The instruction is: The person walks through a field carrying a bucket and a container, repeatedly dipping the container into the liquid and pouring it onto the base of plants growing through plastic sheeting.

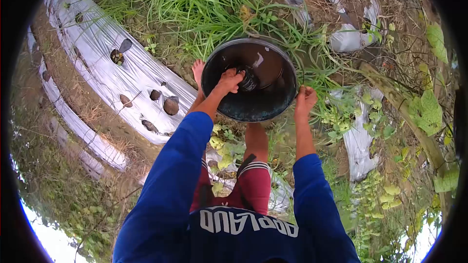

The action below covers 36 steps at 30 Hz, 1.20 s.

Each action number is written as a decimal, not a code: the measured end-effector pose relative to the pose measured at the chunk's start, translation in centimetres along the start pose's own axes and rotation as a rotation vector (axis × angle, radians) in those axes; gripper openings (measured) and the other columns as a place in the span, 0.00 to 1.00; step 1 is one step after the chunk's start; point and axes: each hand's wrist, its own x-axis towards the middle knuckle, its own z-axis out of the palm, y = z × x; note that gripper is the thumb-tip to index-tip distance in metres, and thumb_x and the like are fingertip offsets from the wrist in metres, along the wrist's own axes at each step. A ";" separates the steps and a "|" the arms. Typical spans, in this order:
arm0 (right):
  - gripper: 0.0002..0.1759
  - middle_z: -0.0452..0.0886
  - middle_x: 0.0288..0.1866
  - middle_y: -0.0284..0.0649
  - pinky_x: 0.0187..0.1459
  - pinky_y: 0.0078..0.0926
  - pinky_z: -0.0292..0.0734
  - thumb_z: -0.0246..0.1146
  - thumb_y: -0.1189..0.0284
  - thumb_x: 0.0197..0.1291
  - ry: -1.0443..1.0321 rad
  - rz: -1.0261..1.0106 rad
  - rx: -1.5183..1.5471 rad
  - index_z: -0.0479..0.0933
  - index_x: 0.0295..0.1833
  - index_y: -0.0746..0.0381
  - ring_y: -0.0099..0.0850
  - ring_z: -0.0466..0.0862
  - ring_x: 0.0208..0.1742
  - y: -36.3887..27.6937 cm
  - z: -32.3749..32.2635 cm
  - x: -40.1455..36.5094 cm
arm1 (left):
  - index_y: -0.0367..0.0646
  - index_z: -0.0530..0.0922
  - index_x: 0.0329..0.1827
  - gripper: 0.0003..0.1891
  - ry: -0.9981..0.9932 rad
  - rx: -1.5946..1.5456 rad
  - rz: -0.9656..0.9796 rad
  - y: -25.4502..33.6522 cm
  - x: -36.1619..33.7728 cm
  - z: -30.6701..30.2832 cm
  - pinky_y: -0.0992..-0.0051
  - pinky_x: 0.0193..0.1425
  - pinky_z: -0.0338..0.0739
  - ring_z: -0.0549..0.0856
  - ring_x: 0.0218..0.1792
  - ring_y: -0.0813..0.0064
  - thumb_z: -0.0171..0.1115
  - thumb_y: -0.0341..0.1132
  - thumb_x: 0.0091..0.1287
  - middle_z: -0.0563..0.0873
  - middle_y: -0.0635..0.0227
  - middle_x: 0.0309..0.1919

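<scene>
A round black bucket (253, 114) with brown liquid in it is in front of my legs. My left hand (230, 81) reaches over its near left side, fingers curled round a dark, ribbed, round object (250, 79) inside the bucket. Its exact kind is hard to make out, and its lower part is hidden. Beside the right rim, my right hand (306, 98) is closed on the bucket's thin handle (302, 70), which runs along that side.
Thick green grass (195, 9) grows beyond the bucket. On the left, silvery plastic mulch (141, 83) with several holes covers a soil bed. A woody stem (404, 107) and leafy vines stand at the right. My bare foot (198, 72) is beside the bucket.
</scene>
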 end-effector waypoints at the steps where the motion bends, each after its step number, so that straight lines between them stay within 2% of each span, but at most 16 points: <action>1: 0.20 0.71 0.44 0.43 0.39 0.29 0.74 0.58 0.61 0.70 0.132 -0.221 -0.273 0.70 0.54 0.68 0.29 0.74 0.41 -2.1 1.2 -1.8 | 0.34 0.75 0.40 0.26 -0.013 -0.030 -0.013 -0.5 0.6 -0.1 0.69 0.28 0.86 0.84 0.26 0.69 0.61 0.54 0.63 0.83 0.56 0.34; 2: 0.19 0.69 0.51 0.49 0.44 0.31 0.76 0.57 0.66 0.71 0.271 -0.445 -0.545 0.68 0.56 0.70 0.33 0.75 0.46 -4.1 2.5 -3.4 | 0.34 0.76 0.41 0.26 -0.025 -0.059 -0.019 -0.4 1.2 -0.3 0.70 0.28 0.86 0.84 0.26 0.70 0.62 0.54 0.63 0.83 0.57 0.35; 4: 0.20 0.61 0.63 0.55 0.52 0.32 0.74 0.52 0.67 0.73 0.225 -0.297 -0.384 0.65 0.60 0.74 0.39 0.73 0.54 -5.7 3.4 -5.5 | 0.34 0.76 0.46 0.29 -0.033 -0.093 -0.045 0.5 1.8 -0.5 0.71 0.29 0.86 0.83 0.26 0.73 0.63 0.56 0.62 0.82 0.57 0.40; 7: 0.22 0.64 0.63 0.54 0.54 0.30 0.72 0.53 0.65 0.73 0.227 -0.272 -0.229 0.66 0.61 0.72 0.36 0.72 0.55 -3.0 4.3 -7.3 | 0.35 0.72 0.60 0.37 -0.092 -0.060 -0.125 -0.4 3.9 -0.7 0.72 0.31 0.85 0.81 0.28 0.73 0.63 0.59 0.61 0.80 0.60 0.51; 10: 0.24 0.72 0.57 0.49 0.57 0.28 0.69 0.58 0.61 0.70 0.144 -0.301 -0.297 0.69 0.60 0.71 0.32 0.74 0.53 -3.4 5.0 -8.5 | 0.35 0.71 0.63 0.39 -0.128 -0.078 -0.136 -1.0 4.9 -0.9 0.72 0.34 0.85 0.83 0.31 0.72 0.63 0.60 0.60 0.80 0.59 0.52; 12: 0.29 0.77 0.51 0.43 0.60 0.26 0.67 0.64 0.59 0.65 0.004 0.175 0.243 0.69 0.62 0.69 0.30 0.76 0.54 -3.2 3.7 -6.0 | 0.36 0.72 0.63 0.39 -0.143 -0.079 -0.134 -1.3 5.3 -1.1 0.72 0.35 0.85 0.83 0.32 0.71 0.62 0.61 0.60 0.79 0.60 0.53; 13: 0.29 0.79 0.49 0.40 0.57 0.24 0.69 0.68 0.62 0.60 -0.130 0.210 0.340 0.70 0.60 0.69 0.27 0.77 0.52 -3.5 3.3 -5.0 | 0.37 0.72 0.63 0.38 -0.158 -0.076 -0.116 -1.4 5.5 -1.3 0.73 0.36 0.85 0.84 0.33 0.71 0.62 0.61 0.60 0.79 0.60 0.55; 16: 0.19 0.82 0.44 0.30 0.50 0.23 0.74 0.68 0.64 0.58 -0.087 0.265 0.327 0.77 0.52 0.61 0.22 0.80 0.45 -3.7 4.0 -4.9 | 0.39 0.72 0.64 0.37 -0.193 -0.063 -0.092 -1.7 6.3 -1.7 0.74 0.35 0.84 0.85 0.35 0.71 0.61 0.60 0.61 0.79 0.61 0.56; 20: 0.18 0.78 0.44 0.36 0.45 0.23 0.72 0.70 0.67 0.56 -0.023 0.320 0.397 0.72 0.46 0.64 0.22 0.75 0.43 -5.3 5.7 -5.9 | 0.40 0.72 0.64 0.35 -0.203 -0.071 -0.013 -1.3 7.3 -2.2 0.75 0.34 0.83 0.84 0.32 0.71 0.60 0.58 0.63 0.80 0.62 0.55; 26: 0.20 0.78 0.39 0.35 0.43 0.21 0.71 0.71 0.64 0.55 -0.067 0.240 0.134 0.73 0.45 0.64 0.21 0.75 0.39 -5.4 8.2 -8.4 | 0.37 0.78 0.57 0.31 -0.060 -0.042 0.073 -0.5 5.4 -3.7 0.74 0.31 0.82 0.85 0.29 0.72 0.62 0.55 0.61 0.85 0.59 0.43; 28: 0.19 0.78 0.37 0.34 0.40 0.25 0.71 0.71 0.65 0.56 -0.114 0.215 0.047 0.73 0.44 0.64 0.23 0.75 0.38 -5.9 8.8 -9.2 | 0.33 0.80 0.51 0.29 -0.050 0.045 0.102 -0.2 5.0 -4.5 0.68 0.37 0.83 0.87 0.31 0.64 0.63 0.53 0.60 0.86 0.52 0.36; 29: 0.19 0.78 0.37 0.34 0.40 0.25 0.71 0.71 0.65 0.56 -0.113 0.207 0.049 0.73 0.44 0.64 0.23 0.75 0.38 -5.7 9.3 -9.7 | 0.31 0.80 0.47 0.27 0.114 0.163 0.259 -4.9 8.5 -3.7 0.61 0.46 0.81 0.87 0.35 0.54 0.62 0.50 0.60 0.86 0.45 0.33; 32: 0.21 0.78 0.36 0.35 0.40 0.31 0.72 0.72 0.64 0.53 -0.151 0.008 0.077 0.73 0.44 0.66 0.26 0.75 0.38 -4.8 11.2 -10.8 | 0.33 0.81 0.45 0.24 0.046 0.164 0.204 -3.1 7.1 -5.6 0.57 0.52 0.78 0.85 0.39 0.44 0.62 0.49 0.60 0.85 0.42 0.32; 33: 0.23 0.78 0.37 0.36 0.42 0.33 0.73 0.72 0.65 0.51 -0.158 0.017 -0.041 0.73 0.46 0.67 0.28 0.76 0.39 -4.8 11.7 -11.3 | 0.33 0.81 0.45 0.24 0.055 0.159 0.211 -2.5 6.0 -6.1 0.57 0.52 0.78 0.85 0.39 0.44 0.62 0.49 0.60 0.85 0.42 0.32; 35: 0.25 0.79 0.39 0.37 0.45 0.34 0.74 0.73 0.65 0.50 -0.164 0.013 -0.161 0.73 0.48 0.68 0.29 0.77 0.40 -5.8 12.9 -11.9 | 0.35 0.82 0.42 0.21 0.208 0.227 0.458 -1.1 3.3 -6.7 0.55 0.51 0.78 0.84 0.40 0.43 0.62 0.48 0.61 0.85 0.43 0.33; 36: 0.22 0.78 0.41 0.34 0.47 0.29 0.72 0.70 0.70 0.53 -0.170 0.027 -0.228 0.72 0.50 0.66 0.24 0.76 0.42 -6.5 13.7 -12.2 | 0.35 0.82 0.42 0.21 0.216 0.221 0.465 -0.4 1.9 -7.2 0.55 0.51 0.78 0.84 0.40 0.43 0.62 0.48 0.61 0.85 0.43 0.33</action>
